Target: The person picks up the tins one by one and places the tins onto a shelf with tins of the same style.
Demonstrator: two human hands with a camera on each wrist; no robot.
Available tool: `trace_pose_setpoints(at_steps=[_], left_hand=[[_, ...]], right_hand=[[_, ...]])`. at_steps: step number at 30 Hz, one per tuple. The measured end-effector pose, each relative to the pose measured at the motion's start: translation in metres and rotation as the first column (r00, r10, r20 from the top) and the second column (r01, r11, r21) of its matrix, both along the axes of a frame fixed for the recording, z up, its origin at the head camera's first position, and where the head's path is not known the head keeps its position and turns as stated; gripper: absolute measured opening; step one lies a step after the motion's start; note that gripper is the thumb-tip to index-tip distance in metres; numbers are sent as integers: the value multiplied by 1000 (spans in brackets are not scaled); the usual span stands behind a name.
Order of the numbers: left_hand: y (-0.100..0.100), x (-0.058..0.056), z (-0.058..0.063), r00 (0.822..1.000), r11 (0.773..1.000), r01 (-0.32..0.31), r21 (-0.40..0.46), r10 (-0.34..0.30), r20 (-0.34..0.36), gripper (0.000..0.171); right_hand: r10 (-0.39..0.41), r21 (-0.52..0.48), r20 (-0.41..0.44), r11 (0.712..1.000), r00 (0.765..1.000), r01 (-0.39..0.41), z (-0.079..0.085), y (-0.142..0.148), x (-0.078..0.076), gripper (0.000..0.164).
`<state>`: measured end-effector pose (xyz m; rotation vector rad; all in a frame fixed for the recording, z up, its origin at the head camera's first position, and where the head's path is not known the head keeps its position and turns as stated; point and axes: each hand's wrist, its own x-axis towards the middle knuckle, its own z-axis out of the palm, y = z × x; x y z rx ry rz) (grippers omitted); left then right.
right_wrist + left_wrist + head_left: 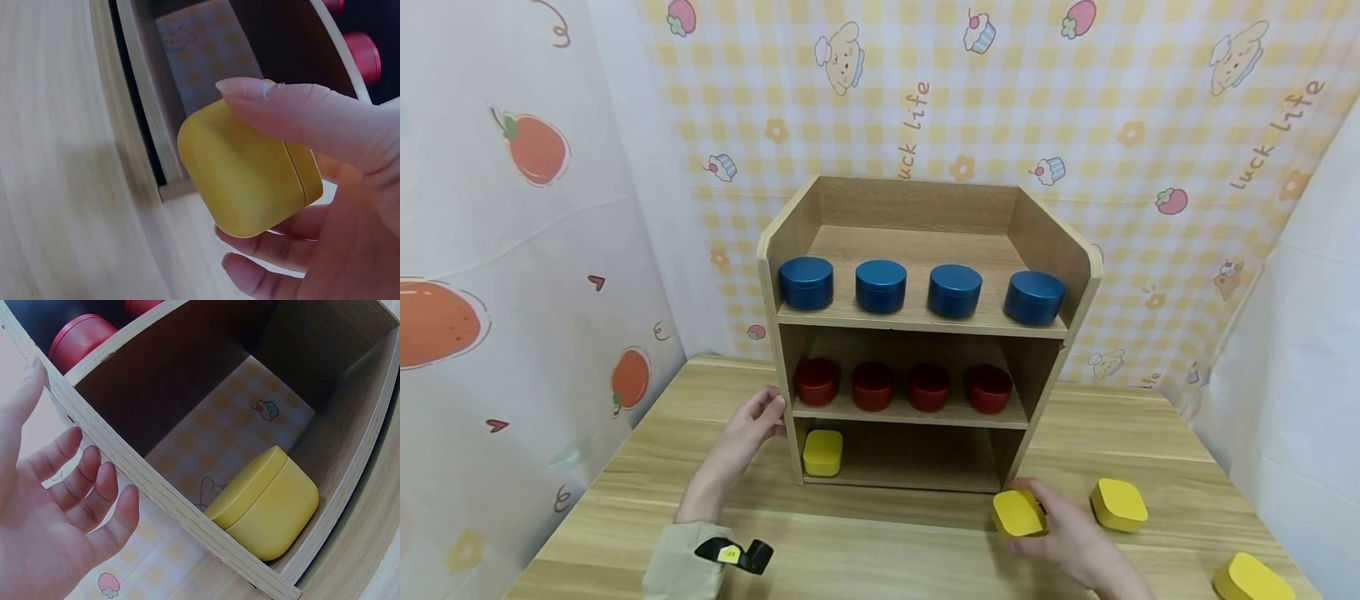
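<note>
In the head view my right hand (1063, 533) grips a yellow rounded-square tin (1018, 512) in front of the shelf's lower right corner. The right wrist view has the thumb on one side of this tin (244, 169) and the fingers on the other. My left hand (760, 421) is at the outer left side of the wooden shelf (898, 317), its fingers loosely bent and holding nothing. Whether it touches the panel I cannot tell. Another yellow tin (823, 452) sits at the left end of the bottom tier.
Blue round tins (881, 286) line the top tier, and red round tins (872, 386) the middle one. Two more yellow tins, one nearer (1251, 579) and one farther (1118, 504), lie on the table (850, 558) at the right. A patterned cloth (880, 125) hangs behind.
</note>
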<state>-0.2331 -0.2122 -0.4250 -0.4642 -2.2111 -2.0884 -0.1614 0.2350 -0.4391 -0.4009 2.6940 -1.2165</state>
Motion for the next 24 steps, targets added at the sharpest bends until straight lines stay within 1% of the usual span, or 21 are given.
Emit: trace_pose_setpoints(at_steps=[3, 5, 10, 14, 19, 24], left_hand=[[0, 1, 1, 1000, 1000, 0, 1, 0, -1, 26], [0, 1, 1, 1000, 1000, 0, 0, 0, -1, 26], [0, 0, 0, 1000, 1000, 2, -1, -2, -3, 27], [-1, 1, 1, 1000, 1000, 2, 0, -2, -3, 26], [-1, 1, 1, 1000, 1000, -3, 2, 3, 4, 25], [-1, 1, 0, 1000, 1000, -8, -1, 8, 4, 24]], right_hand=[[31, -8, -35, 999, 999, -31, 1, -8, -1, 75], [39, -15, -40, 999, 998, -39, 0, -14, -2, 76], [55, -32, -82, 998, 995, -57, -2, -31, -6, 74], [45, -47, -111, 998, 993, -51, -2, -47, -9, 72], [27, -46, -140, 998, 990, -34, -5, -70, -15, 74], [38, -56, -129, 997, 991, -46, -8, -90, -24, 76]])
